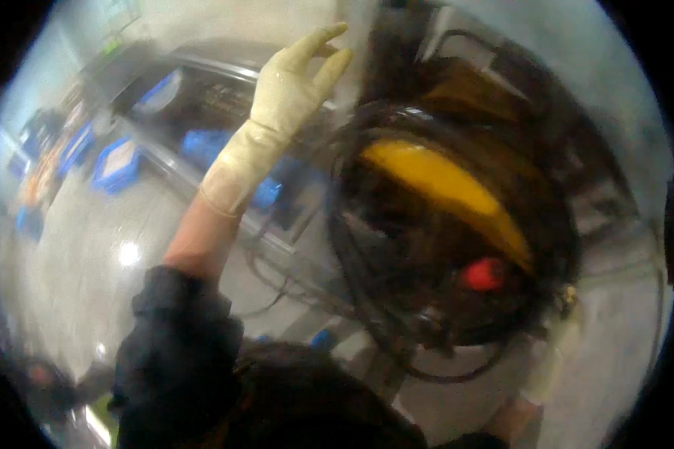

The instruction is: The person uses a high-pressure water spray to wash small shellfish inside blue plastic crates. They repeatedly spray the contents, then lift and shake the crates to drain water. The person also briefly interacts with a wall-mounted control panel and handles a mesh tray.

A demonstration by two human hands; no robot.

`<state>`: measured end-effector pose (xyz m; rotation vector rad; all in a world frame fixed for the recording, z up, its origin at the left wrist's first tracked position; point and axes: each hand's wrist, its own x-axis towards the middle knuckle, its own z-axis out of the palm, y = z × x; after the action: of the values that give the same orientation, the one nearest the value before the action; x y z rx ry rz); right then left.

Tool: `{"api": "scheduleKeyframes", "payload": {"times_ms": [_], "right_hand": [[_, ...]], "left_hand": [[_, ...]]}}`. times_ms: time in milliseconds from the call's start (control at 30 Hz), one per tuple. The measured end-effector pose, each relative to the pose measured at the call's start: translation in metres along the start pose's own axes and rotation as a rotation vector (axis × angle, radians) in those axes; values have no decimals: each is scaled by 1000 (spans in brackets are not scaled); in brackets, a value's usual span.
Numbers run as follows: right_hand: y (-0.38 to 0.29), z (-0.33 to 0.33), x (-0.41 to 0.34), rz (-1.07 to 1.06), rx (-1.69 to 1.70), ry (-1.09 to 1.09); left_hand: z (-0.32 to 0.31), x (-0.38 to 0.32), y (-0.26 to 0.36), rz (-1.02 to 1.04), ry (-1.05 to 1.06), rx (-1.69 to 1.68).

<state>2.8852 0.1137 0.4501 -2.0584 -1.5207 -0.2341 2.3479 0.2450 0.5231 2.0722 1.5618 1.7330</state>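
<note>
My left hand (pixel 297 78), in a cream rubber glove, reaches up at the top middle. Its fingers are spread and curved with nothing between them. To the right of that arm is a large dark round thing, probably a hose reel (pixel 427 280), with a curved yellow panel (pixel 438 174) and a red part (pixel 484 274) on it. A dark hose (pixel 455 377) loops below it. My right hand (pixel 561 337), also gloved, is low on the right beside the reel. A small brass-coloured piece (pixel 565 300) is at its fingers; blur hides whether they grip it.
A metal-framed table or sink (pixel 174 163) behind my left arm holds blue objects (pixel 208 143). Farther left, a blue-rimmed tray (pixel 117 163) stands near the pale wet floor (pixel 118 224). A thin cable or hose (pixel 267 306) hangs below the frame. A pale wall (pixel 612 84) rises at right.
</note>
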Motion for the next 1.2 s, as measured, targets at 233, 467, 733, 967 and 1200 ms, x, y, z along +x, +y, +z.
{"api": "scheduleKeyframes", "payload": {"times_ms": [233, 467, 733, 967, 1200], "right_hand": [[-172, -36, -122, -460, -120, 361], [-409, 120, -238, -925, 553, -579], [-516, 422, -278, -1139, -694, -677], [-487, 418, -333, -1095, -918, -660], [-477, 497, -427, -1284, 91, -745]], "left_hand": [[-221, -292, -199, -920, -65, 597], [-278, -482, -220, -1422, -276, 482], [-298, -497, -268, -1349, -610, 325], [-314, -616, -351, -1605, -670, 390], [-269, -692, -388, -1746, -473, 225]]}}
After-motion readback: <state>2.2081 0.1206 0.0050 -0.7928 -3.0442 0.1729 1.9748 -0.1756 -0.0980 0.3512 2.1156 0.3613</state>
